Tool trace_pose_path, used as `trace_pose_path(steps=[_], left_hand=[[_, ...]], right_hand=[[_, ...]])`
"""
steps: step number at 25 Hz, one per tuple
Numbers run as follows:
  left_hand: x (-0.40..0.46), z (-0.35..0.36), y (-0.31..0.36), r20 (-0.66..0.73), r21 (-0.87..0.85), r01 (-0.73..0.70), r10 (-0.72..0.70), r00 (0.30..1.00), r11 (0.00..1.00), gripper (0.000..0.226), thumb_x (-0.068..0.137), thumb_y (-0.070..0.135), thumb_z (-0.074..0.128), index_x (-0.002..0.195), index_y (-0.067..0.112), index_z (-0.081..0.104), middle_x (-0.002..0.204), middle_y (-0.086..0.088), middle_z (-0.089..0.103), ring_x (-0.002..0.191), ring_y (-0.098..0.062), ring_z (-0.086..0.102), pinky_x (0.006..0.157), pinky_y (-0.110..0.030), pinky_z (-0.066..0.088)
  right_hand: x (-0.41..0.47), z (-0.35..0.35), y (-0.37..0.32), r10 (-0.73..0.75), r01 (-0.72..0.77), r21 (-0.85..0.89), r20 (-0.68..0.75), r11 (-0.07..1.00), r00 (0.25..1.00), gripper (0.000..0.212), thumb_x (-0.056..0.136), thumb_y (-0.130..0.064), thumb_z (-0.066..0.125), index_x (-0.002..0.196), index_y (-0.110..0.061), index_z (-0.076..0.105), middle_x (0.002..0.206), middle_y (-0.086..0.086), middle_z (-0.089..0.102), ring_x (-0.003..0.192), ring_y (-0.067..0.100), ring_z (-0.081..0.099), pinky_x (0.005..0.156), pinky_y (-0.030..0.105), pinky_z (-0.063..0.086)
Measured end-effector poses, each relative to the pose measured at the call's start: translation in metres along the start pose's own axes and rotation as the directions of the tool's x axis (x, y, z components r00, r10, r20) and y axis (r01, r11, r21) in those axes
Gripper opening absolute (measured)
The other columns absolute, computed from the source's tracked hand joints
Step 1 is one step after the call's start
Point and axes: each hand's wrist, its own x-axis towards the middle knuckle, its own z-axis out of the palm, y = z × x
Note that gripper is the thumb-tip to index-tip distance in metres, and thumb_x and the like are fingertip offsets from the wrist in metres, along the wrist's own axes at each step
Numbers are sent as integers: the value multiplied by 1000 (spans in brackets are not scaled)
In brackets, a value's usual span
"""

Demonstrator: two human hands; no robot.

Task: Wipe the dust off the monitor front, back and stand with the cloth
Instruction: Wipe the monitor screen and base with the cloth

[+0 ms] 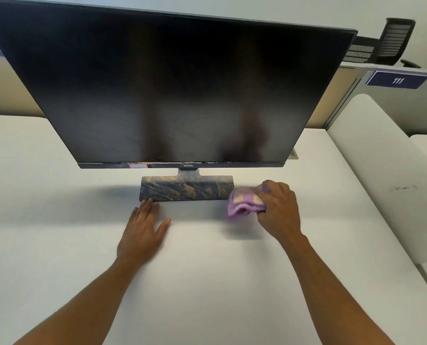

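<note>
Fingers of the right hand [279, 210] are bunched round the purple cloth [244, 202], right at the stand [186, 188] base's right end — that dusty base runs left to right, so the wipe goes leftward. Left hand [142, 227] lies flat on the table [58, 220], fingertips touching the base's front left corner. Monitor [167, 90] looms above — nothing blocks the way.

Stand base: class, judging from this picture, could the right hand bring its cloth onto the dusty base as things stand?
Probably yes. The right hand grips the purple cloth right beside the stand base at its right end, with nothing between them. The left hand rests at the opposite corner, out of the way.
</note>
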Motion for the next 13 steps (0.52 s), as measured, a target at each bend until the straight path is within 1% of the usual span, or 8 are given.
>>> trace_pose_path(steps=[2, 4, 5, 7, 8, 9, 11, 13], left_hand=[[0, 1, -1, 0, -1, 1, -1, 1000, 1000, 71, 93, 57, 30, 145, 11, 40, 158, -6, 29, 148, -17, 15, 121, -33, 8], [0, 1, -1, 0, 1, 5, -5, 1000, 1000, 71, 93, 57, 29, 146, 12, 39, 158, -5, 29, 148, -16, 14, 121, -33, 8], [0, 1, -1, 1, 0, 6, -6, 1000, 1000, 72, 93, 58, 29, 147, 12, 38, 158, -5, 28, 148, -16, 14, 121, -33, 8], [0, 2, -1, -2, -1, 5, -5, 1000, 1000, 73, 92, 59, 28, 147, 11, 38, 158, -5, 29, 148, -16, 15, 121, -33, 8], [0, 1, -1, -2, -1, 5, -5, 1000, 1000, 73, 92, 59, 28, 147, 11, 38, 158, -5, 29, 148, -16, 15, 121, -33, 9], [0, 1, -1, 1, -1, 6, -6, 1000, 1000, 73, 92, 59, 28, 147, 11, 37, 158, -5, 29, 148, -16, 15, 121, -33, 9], [1, 2, -1, 4, 1, 7, -7, 1000, 1000, 73, 93, 59, 28, 148, 11, 37, 158, -5, 29, 148, -16, 15, 121, -34, 9], [0, 2, -2, 5, 3, 7, -7, 1000, 1000, 73, 93, 59, 29, 148, 11, 36, 158, -4, 28, 148, -16, 15, 122, -34, 9]], right_hand=[[3, -1, 0, 40, -31, 64, -143, 997, 989, 39, 65, -10, 82, 101, -2, 70, 106, 17, 67, 93, 35, 61, 75, 30, 48], [3, -1, -1, 273, -180, 337, -252, 924, 929, 23, 72, -8, 67, 95, -4, 66, 93, 13, 66, 84, 26, 59, 69, 21, 40], [2, -1, -1, 451, -273, 505, -272, 819, 850, 17, 76, -17, 64, 91, -9, 62, 86, 7, 64, 78, 20, 56, 66, 18, 38], [5, -2, -1, 771, -395, 768, -194, 504, 606, 29, 78, -36, 71, 96, -17, 60, 86, -4, 65, 78, 10, 60, 68, 12, 45], [7, -1, 1, 865, -371, 878, -91, 304, 493, 41, 76, -38, 79, 107, -18, 61, 95, -6, 68, 87, 7, 64, 76, 14, 50], [8, 0, 2, 903, -283, 950, 0, 134, 429, 54, 74, -33, 84, 119, -20, 59, 106, -6, 69, 98, 8, 66, 83, 19, 54], [8, 5, 7, 905, -138, 989, 110, -58, 410, 68, 72, -19, 87, 130, -25, 51, 122, -2, 64, 110, 14, 64, 88, 28, 55], [12, 6, 7, 898, -250, 966, 170, -70, 405, 59, 74, -25, 85, 124, -30, 53, 121, -3, 65, 111, 14, 64, 86, 26, 56]])
